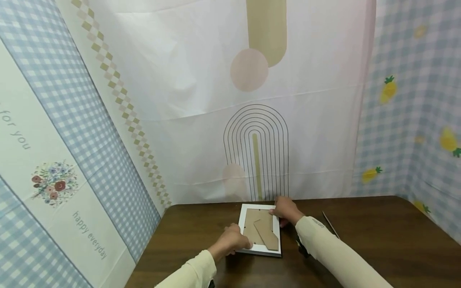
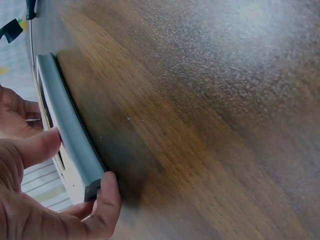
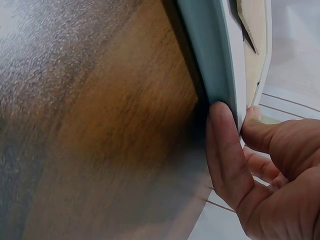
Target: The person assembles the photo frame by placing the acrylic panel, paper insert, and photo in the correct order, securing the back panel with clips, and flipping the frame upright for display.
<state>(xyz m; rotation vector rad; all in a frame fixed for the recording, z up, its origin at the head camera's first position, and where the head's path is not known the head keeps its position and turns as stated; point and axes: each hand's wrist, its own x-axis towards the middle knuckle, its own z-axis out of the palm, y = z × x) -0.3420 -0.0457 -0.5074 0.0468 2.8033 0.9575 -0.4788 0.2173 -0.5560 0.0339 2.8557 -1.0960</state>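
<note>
A white picture frame (image 1: pixel 260 251) lies back side up on the table, its brown backing board and angled stand flap (image 1: pixel 266 236) showing. My left hand (image 1: pixel 232 239) grips its near left corner, thumb on the back face and fingers at the outer edge. At the far right corner, my right hand (image 1: pixel 286 210) pinches the frame between thumb and fingers. The right wrist view shows those fingers against the frame's grey-green side (image 3: pixel 207 50), the thumb over the white back rim. The frame's front is hidden underneath.
A thin rod-like tool (image 1: pixel 330 225) lies on the brown wooden table (image 1: pixel 389 236) to the right, partly behind my right sleeve. Patterned cloths hang behind the table (image 1: pixel 201 160) and along both sides.
</note>
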